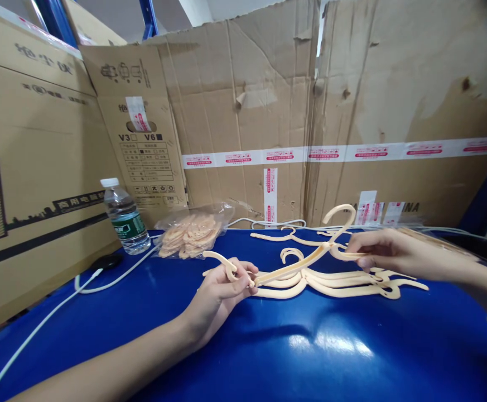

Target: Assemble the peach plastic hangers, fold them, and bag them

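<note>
Your right hand (pixel 383 252) pinches one arm of the hanger (pixel 310 258) over the stacked hangers (pixel 343 291); your left hand (pixel 222 289) pinches a curved piece (pixel 220 258) at its other end. Keep both steady and aligned; whether they join is hard to see.

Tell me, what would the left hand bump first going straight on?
Beyond the held hanger, the left hand would probably meet the stacked hangers first, though depth is unclear and it might pass above.
</note>
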Demonstrator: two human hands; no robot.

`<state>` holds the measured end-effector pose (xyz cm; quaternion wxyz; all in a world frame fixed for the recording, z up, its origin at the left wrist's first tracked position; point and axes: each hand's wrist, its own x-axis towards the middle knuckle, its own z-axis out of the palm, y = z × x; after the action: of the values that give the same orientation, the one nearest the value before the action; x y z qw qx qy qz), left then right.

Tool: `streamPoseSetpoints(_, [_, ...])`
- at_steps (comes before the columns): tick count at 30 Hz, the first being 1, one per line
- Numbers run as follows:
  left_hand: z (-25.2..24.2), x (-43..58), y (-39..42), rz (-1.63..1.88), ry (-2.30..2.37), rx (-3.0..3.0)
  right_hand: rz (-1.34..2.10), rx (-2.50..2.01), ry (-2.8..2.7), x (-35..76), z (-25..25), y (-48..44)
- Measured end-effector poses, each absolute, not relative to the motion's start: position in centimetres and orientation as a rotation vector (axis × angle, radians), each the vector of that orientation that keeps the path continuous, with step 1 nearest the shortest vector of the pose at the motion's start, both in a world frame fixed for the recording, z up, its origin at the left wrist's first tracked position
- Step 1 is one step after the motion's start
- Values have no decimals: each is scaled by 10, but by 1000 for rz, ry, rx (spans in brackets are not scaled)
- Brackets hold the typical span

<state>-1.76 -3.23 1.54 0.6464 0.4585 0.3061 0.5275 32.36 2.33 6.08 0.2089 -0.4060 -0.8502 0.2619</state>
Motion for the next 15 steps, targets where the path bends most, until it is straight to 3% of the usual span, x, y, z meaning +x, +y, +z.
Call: streamPoseSetpoints(15, [16, -17, -31, 1119, 697, 1027, 663, -1121, -2285, 322, 54, 22])
